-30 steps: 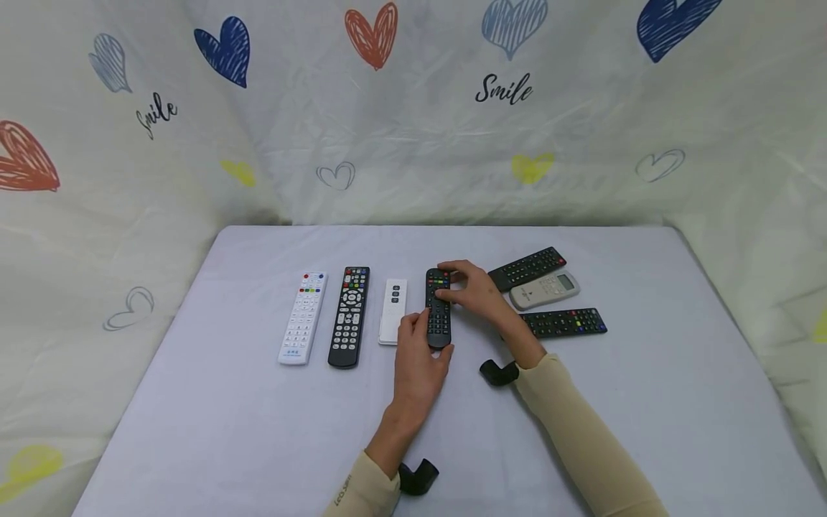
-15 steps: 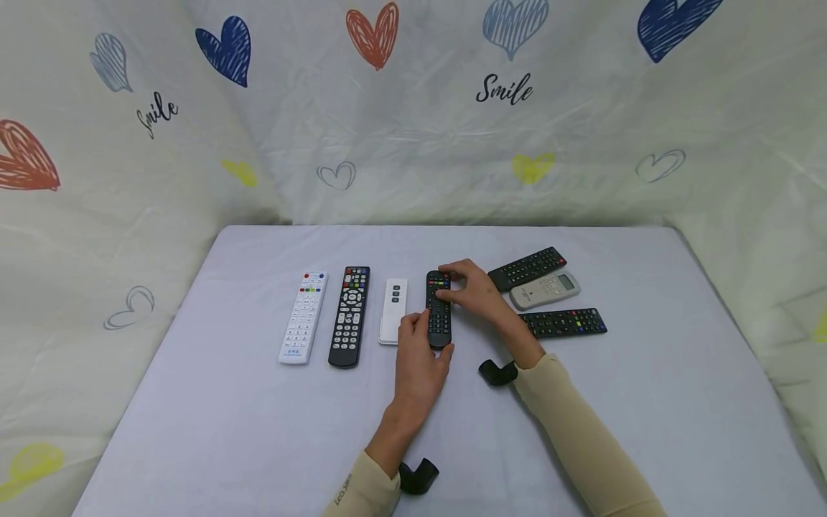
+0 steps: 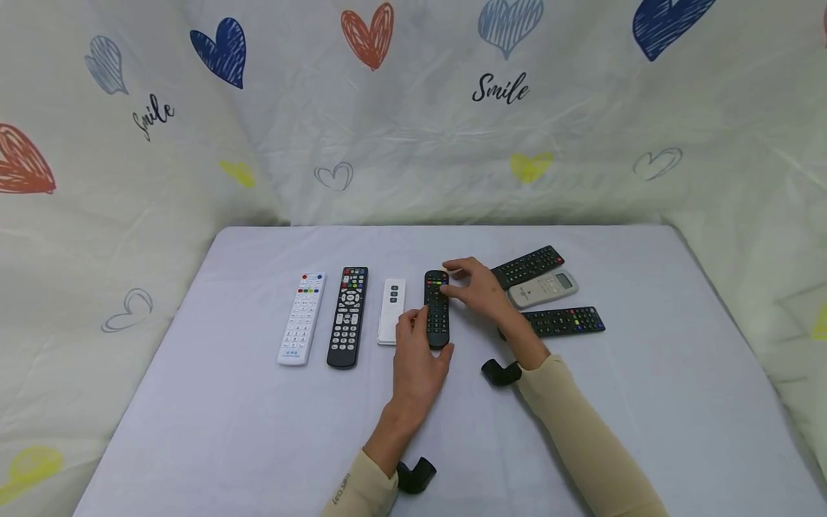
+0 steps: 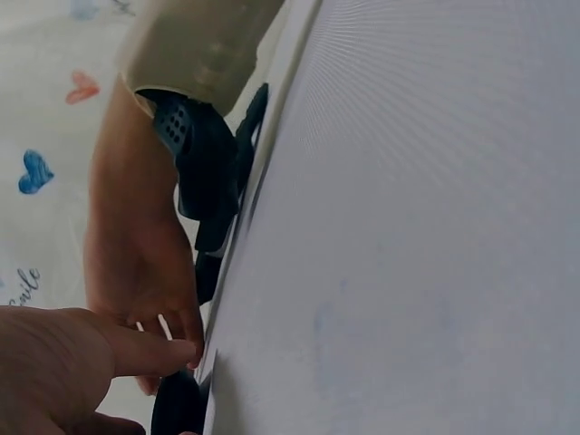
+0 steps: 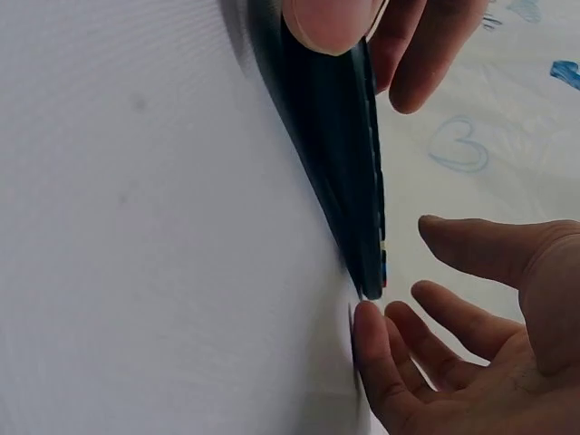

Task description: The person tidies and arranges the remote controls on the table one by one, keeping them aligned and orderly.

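The black remote (image 3: 436, 309) is lying on the counter (image 3: 226, 424) just right of the small white remote (image 3: 391, 311), as the head view is showing. Its lower end is being pinched between thumb and fingers by the left hand (image 3: 418, 359). Only in the right wrist view is the right hand (image 5: 471, 335) being seen spread open, one fingertip touching the remote's far end (image 5: 349, 181) and nothing being grasped
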Demonstrator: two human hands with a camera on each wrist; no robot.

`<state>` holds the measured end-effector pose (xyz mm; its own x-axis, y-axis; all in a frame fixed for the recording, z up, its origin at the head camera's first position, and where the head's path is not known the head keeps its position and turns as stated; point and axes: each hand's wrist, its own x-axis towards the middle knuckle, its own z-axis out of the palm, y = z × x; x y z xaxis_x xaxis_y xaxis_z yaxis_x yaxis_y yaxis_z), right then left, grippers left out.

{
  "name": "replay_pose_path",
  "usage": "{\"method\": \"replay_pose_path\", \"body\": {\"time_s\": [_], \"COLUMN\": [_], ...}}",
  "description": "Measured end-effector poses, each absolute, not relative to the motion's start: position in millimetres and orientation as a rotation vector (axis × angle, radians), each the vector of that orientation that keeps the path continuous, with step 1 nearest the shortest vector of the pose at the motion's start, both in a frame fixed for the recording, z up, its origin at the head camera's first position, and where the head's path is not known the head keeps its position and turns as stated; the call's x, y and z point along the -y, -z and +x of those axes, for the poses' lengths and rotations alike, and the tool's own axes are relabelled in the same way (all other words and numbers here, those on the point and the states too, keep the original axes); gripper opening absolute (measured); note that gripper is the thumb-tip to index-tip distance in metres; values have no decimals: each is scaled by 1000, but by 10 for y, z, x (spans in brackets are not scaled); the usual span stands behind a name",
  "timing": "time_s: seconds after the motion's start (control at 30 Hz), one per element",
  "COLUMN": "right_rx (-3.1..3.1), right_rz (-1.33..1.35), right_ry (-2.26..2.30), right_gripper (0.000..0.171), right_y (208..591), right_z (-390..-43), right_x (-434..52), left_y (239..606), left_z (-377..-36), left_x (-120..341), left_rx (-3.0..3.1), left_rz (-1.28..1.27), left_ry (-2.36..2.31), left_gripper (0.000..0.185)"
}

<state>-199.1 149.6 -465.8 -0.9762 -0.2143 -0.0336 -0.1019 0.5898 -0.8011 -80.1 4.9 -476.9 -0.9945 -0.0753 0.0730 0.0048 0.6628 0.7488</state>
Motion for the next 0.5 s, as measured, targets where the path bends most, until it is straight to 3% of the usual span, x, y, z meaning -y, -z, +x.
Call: {"method": "replay_pose_path", "body": {"time_s": [0.5], "right_rx": [-2696], "right_rz": [-210], "right_ry": [1477], "right_gripper": [44], "right_y": [4546], "right_z": [-1950], "right_x": [-1747], "left_y": [4706], "left_z": [-865], "left_x": [-117], "left_rx": [2605], "left_rz": [-112], "left_ry": [1093], "left_gripper": [69]}}
